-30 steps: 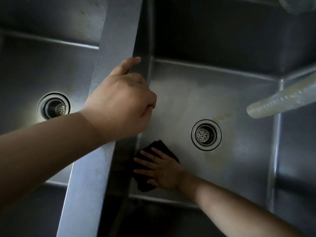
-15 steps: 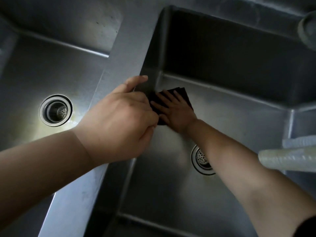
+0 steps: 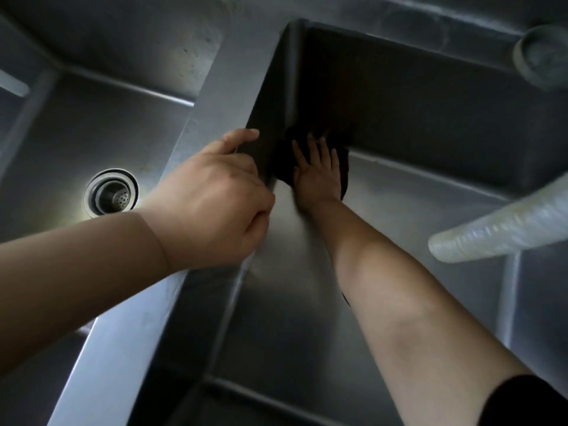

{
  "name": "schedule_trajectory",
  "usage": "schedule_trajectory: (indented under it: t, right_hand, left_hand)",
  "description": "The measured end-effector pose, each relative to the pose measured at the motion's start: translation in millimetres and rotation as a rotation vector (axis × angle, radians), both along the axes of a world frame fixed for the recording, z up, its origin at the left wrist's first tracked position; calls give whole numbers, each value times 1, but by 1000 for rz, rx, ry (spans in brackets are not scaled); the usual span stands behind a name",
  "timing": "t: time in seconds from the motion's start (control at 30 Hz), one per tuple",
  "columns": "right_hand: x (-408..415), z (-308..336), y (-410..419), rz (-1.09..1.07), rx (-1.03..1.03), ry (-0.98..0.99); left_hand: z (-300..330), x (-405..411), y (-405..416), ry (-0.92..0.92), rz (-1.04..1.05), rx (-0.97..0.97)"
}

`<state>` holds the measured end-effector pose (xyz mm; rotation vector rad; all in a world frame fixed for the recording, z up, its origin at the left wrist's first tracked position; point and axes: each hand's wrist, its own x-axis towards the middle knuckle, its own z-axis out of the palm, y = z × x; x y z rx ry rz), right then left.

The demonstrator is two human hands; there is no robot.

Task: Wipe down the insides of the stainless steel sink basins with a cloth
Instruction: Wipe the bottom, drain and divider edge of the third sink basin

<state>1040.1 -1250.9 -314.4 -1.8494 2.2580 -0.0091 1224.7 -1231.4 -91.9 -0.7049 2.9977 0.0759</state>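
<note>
Sink (image 3: 461, 210), stainless steel, two basins side by side. The right basin was the one being worked; its far wall lay in deep shadow, its floor showed dull streaks of reflected light. The left basin (image 3: 92, 118) stood idle, lit more brightly around its outlet.

Divider (image 3: 196, 142), the flat steel ridge between the basins, running from the near edge to the far edge of the sink.

Hose (image 3: 504, 229), pale and ribbed, translucent, reaching in from the right edge above the right basin, its open end hanging free, touching nothing.

Left hand (image 3: 212, 204), braced on the divider near its far end. Fingers curled over the inner lip of the right basin, forefinger laid straighter along the top. It gripped the ridge, presumably to steady the person's lean into the deep basin.

Right hand (image 3: 318, 173), reaching down to the far left corner of the right basin. Fingers straight and spread, palm flat on the cloth, pressing rather than clutching it, likely so that the whole pad of fabric met the steel.

Cloth (image 3: 284, 161), dark, possibly black, pinned under the right hand where floor, divider wall and far wall meet. Its upper edge was lost in shadow, so how far it climbed the far wall could not be told.

Drain strainer (image 3: 111, 192), round and perforated, set in the floor of the left basin. The right basin's drain was hidden, probably under the forearm.
</note>
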Motion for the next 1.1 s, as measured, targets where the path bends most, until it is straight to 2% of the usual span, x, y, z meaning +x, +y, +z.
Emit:
schedule_trajectory:
  t: [0.17,0.27,0.4,0.47,0.53,0.6,0.67,0.77,0.9,1.0,1.1]
  right_hand:
    - [-40,10,37,-83,-20,-52]
    - [-81,19,70,-181,-59,-208]
    - [-142,18,118,-251,35,1]
    - [-163,19,140,-381,20,-58]
    - [-183,21,158,-531,-29,-113]
    - [-201,24,180,-579,40,-39]
    - [-216,24,205,-567,89,37]
    - [-209,22,231,-567,116,73]
    - [-169,16,227,-763,214,18]
    - [-141,9,212,-775,248,-6]
    - [-116,2,196,-679,202,9]
  left_hand:
    - [5,-1,8,-113,-41,-88]
    - [4,-1,10,-134,-106,-119]
    - [2,-8,14,-239,-203,-118]
    - [-1,-13,16,-321,-211,-118]
    - [-5,-22,22,-426,-165,-138]
    - [-18,-34,29,-555,-83,-144]
    - [-34,-51,39,-603,25,-59]
    - [-69,-68,64,-589,170,159]
    - [-112,-68,99,-647,304,292]
    - [-135,-62,115,-752,326,334]
    - [-152,-57,127,-745,325,292]
